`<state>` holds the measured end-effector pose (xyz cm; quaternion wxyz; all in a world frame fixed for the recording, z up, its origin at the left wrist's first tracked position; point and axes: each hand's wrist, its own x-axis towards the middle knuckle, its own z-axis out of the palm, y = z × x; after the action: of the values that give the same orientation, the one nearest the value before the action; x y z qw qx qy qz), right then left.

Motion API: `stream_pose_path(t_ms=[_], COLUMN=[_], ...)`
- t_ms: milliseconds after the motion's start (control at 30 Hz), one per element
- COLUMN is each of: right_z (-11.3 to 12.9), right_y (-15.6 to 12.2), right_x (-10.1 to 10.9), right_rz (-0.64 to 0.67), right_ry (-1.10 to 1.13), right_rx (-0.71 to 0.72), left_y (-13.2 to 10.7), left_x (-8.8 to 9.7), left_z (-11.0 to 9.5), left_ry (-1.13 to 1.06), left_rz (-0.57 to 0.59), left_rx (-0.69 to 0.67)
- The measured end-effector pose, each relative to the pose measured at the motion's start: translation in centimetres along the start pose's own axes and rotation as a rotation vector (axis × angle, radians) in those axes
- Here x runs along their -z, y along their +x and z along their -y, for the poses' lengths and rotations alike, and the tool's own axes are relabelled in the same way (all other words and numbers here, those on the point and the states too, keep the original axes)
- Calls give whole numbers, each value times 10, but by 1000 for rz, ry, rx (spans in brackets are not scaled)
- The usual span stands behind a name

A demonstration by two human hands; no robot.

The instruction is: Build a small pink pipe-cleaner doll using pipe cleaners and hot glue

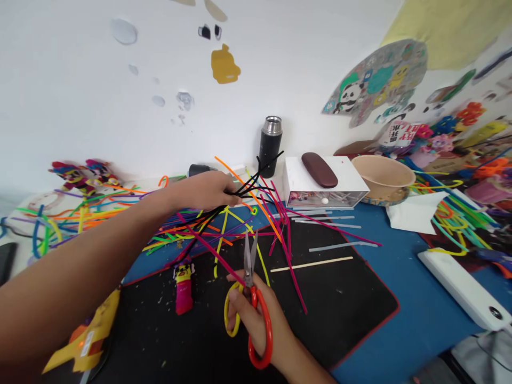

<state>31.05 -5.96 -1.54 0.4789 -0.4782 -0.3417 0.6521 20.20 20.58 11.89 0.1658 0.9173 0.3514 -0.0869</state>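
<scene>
My left hand (212, 191) is stretched across the table, its fingers closed around a bunch of black pipe cleaners (256, 184). The strands stick out on both sides of the fingers. In my right hand (260, 314) are scissors (250, 261) with one red and one yellow handle loop, blades pointing away and slightly apart. A magenta pipe cleaner (216, 250) runs down to the right fingertips; whether they pinch it I cannot tell. Left of the scissors lies a small figure (184, 288) with a yellow head and magenta body. More magenta pipe cleaners (295, 277) lie beyond my right hand.
Loose coloured pipe cleaners (120, 205) cover the back left. A black thermos (270, 146), a white box (296, 173) with a maroon case (319, 169), and a beige bowl (384, 173) stand along the wall. A thin stick (312, 264) lies on the black mat (340, 314); a white device (460, 290) sits right.
</scene>
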Motion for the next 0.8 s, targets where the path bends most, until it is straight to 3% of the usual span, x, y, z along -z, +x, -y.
stream_pose_path(t_ms=[100,233,333,600,800], right_z=[0,2,3,2,7], right_y=[-1,-1,0,1,0], right_x=[1,0,-1,-1,0], right_rz=[13,-13,-5,-22,-11], right_ry=[-10,7,13,30,-29], right_rx=[9,0,-10,-28,-14], left_y=[-12,-22,-15,42,47], left_x=[10,23,19,-33,-48], left_z=[-2,-12,-19,-2,4], left_ry=[-25,105,186,262,177], left_rz=[-112,-275,-336,-112,-91], left_rx=[73,148,172,222,166])
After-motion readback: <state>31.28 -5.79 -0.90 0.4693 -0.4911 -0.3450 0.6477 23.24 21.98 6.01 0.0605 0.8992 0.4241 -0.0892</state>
